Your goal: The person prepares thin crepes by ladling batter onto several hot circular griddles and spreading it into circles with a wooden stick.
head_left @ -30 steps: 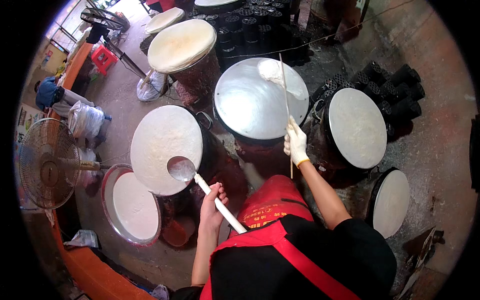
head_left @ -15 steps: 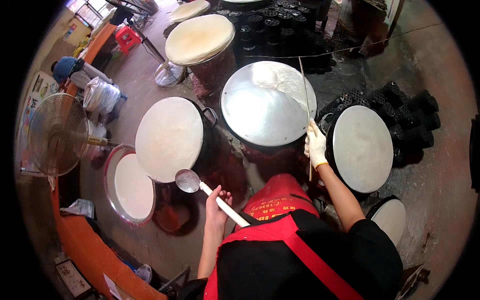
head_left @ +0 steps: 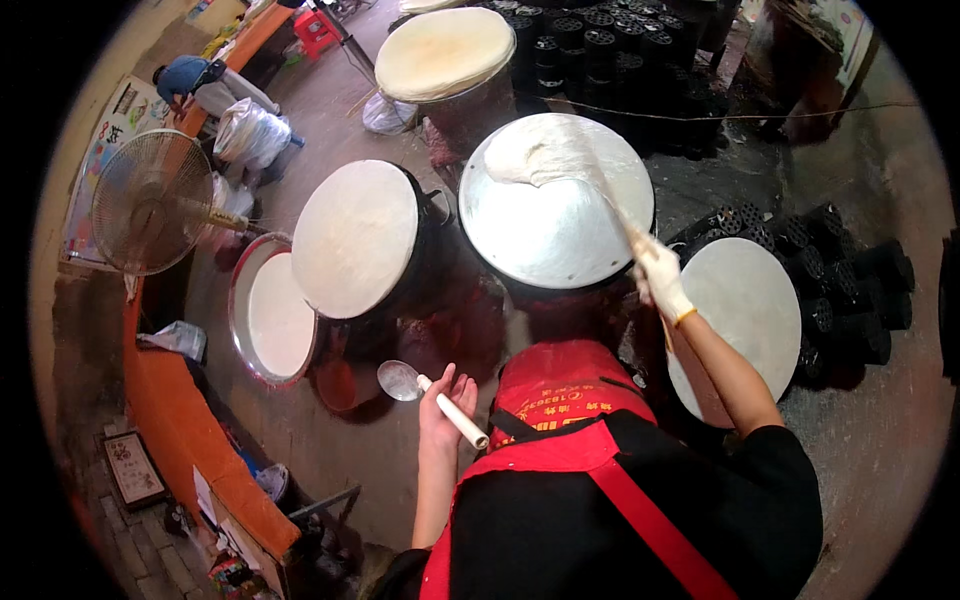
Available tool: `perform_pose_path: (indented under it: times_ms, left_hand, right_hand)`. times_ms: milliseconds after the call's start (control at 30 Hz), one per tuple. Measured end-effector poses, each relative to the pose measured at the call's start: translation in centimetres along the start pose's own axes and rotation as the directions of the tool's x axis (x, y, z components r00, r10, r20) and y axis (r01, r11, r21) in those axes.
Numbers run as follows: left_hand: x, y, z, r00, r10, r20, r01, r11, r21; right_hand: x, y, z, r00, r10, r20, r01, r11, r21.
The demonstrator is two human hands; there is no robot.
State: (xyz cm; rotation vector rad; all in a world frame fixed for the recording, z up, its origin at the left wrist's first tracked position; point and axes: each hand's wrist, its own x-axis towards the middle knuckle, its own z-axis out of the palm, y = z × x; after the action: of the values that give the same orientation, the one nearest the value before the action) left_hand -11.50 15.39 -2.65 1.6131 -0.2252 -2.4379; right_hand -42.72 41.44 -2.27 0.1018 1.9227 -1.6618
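1. A person in a black top and red apron [head_left: 560, 400] stands among round griddles, seen from above the head.
2. The right hand [head_left: 658, 275], in a white glove, reaches up toward one o'clock, its fingers closed around a thin stick [head_left: 610, 205]. The stick's far end lies in a patch of pale batter [head_left: 535, 155] at the eleven o'clock edge of the central metal griddle [head_left: 560, 230]. The rest of that griddle shows bare, shiny metal.
3. The bare left hand [head_left: 445, 400] is low at about seven o'clock from the central griddle, palm up, fingers loosely curled under the white handle of a metal ladle [head_left: 400, 380]. The ladle bowl points toward nine o'clock and hangs over the dark floor, clear of every griddle.
4. At ten o'clock from the left hand, a griddle [head_left: 355, 240] is fully covered by a pale, thin sheet. Just beside it at eight o'clock sits a metal-rimmed basin of white batter [head_left: 275, 315].
5. At three o'clock from the right hand, another covered griddle [head_left: 755, 300] is partly hidden behind the forearm. A fourth one [head_left: 445, 50], yellowish, stands at twelve o'clock, well apart.
6. Black honeycomb coal briquettes [head_left: 850, 280] are stacked at the right and along the top.
7. An electric fan [head_left: 150, 200] stands at nine o'clock by an orange counter [head_left: 170, 420], with another person [head_left: 200, 80] bending near the top-left corner.
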Motion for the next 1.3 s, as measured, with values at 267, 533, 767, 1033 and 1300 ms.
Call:
perform_pose_path:
  times_ms: [267, 533, 767, 1033, 1300]
  left_hand:
    - [-1.5, -2.0, 1.5, 0.998, -0.041, -0.038, 0.042, 0.999, 0.022]
    - [-2.9, -1.8, 3.7, 0.999, 0.041, 0.002, -0.041, 0.995, 0.092]
    - [-5.1, -2.2, 3.2, 0.997, 0.070, -0.043, -0.065, 0.991, 0.115]
    - [-6.7, -2.7, 4.0, 0.996, 0.051, -0.080, -0.034, 0.981, 0.193]
    - [-3.9, 1.8, 5.9, 0.999, -0.028, 0.026, 0.015, 0.919, 0.395]
  right_hand:
    - [2.9, 0.1, 1.7, 0.915, -0.053, 0.401, 0.121, 0.982, -0.146]
    - [5.7, -2.4, -3.3, 0.983, -0.091, 0.160, 0.099, 0.994, -0.044]
    - [5.2, -4.2, -5.9, 0.769, 0.244, 0.591, -0.128, 0.965, -0.230]
    - [6.5, -3.1, -4.3, 0.837, 0.117, 0.535, -0.024, 0.984, -0.178]
    - [-0.7, 1.4, -4.4, 0.988, 0.041, 0.150, -0.070, 0.979, 0.193]
